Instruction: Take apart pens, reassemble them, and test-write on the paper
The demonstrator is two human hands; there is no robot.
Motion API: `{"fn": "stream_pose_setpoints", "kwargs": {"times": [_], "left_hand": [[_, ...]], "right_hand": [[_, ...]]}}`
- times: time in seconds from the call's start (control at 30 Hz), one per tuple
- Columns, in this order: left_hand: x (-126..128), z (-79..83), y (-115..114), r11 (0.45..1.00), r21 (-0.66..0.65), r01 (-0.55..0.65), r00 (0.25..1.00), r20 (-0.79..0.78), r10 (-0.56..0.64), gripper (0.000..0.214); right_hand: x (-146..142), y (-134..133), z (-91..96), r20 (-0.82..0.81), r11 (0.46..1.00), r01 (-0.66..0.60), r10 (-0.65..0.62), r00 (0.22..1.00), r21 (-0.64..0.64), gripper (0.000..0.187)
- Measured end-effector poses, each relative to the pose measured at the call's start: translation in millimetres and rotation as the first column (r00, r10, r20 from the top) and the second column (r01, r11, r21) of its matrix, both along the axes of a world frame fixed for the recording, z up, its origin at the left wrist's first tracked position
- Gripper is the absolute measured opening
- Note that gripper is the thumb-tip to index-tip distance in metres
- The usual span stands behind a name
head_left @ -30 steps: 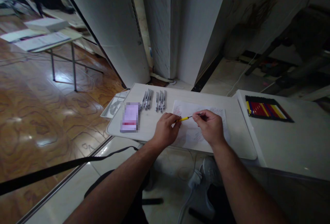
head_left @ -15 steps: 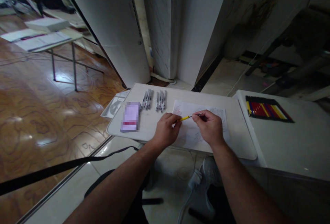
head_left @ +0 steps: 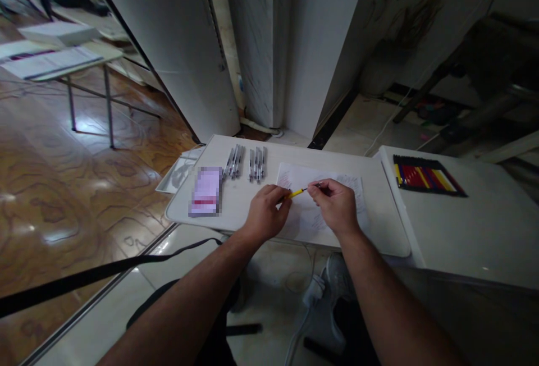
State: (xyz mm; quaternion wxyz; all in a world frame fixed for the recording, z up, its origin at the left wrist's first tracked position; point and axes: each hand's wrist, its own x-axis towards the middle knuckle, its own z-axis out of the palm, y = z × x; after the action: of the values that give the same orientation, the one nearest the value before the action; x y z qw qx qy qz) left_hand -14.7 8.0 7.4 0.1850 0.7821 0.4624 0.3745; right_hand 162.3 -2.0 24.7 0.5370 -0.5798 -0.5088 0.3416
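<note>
Left hand [head_left: 266, 211] clamped on yellow pen [head_left: 297, 192], right hand [head_left: 336, 200] pinching thin dark rod [head_left: 305, 189] at its right end; both above paper [head_left: 303, 217] on worktop [head_left: 381, 214]. Best: rod in line with pen, light pinch, steady wrists. Clear pens [head_left: 257, 164] lie far left.

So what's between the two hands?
A yellow pen, spanning from the left hand to the right hand, above the paper. The head view shows it.
</note>
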Motion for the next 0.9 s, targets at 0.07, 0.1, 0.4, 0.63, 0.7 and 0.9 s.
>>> {"fn": "stream_pose_setpoints", "kwargs": {"times": [0.07, 0.1, 0.4, 0.63, 0.7, 0.9], "left_hand": [[0.3, -0.6, 0.3, 1.0, -0.011, -0.001, 1.0, 0.003, 0.001, 0.01], [0.4, -1.2, 0.7, 1.0, -0.016, -0.008, 1.0, 0.011, 0.008, 0.01], [-0.4, -3.6, 3.3, 0.996, -0.079, -0.036, 0.995, 0.088, 0.043, 0.013], [-0.5, 1.0, 3.8, 0.996, -0.089, -0.006, 0.998, 0.054, 0.011, 0.016], [-0.1, 1.7, 3.8, 0.996, -0.093, 0.001, 0.998, 0.056, 0.004, 0.017], [0.1, 0.7, 3.0, 0.998, -0.066, 0.019, 0.997, 0.076, -0.014, 0.015]], "right_hand": [[0.0, 1.0, -0.8, -0.044, 1.0, 0.003, -0.004, 0.999, -0.019, 0.023], [0.2, 1.6, -1.3, -0.062, 1.0, 0.005, -0.006, 0.998, -0.029, 0.023], [3.1, 5.8, -0.6, -0.167, 0.998, 0.003, -0.014, 0.986, -0.066, 0.028], [8.3, 7.7, 4.4, -0.234, 0.995, 0.087, -0.097, 0.968, -0.052, 0.037], [8.3, 7.4, 4.3, -0.246, 0.995, 0.062, -0.079, 0.966, -0.077, 0.036], [0.8, 5.3, 2.6, -0.253, 0.995, -0.051, 0.028, 0.967, -0.083, 0.022]]}}
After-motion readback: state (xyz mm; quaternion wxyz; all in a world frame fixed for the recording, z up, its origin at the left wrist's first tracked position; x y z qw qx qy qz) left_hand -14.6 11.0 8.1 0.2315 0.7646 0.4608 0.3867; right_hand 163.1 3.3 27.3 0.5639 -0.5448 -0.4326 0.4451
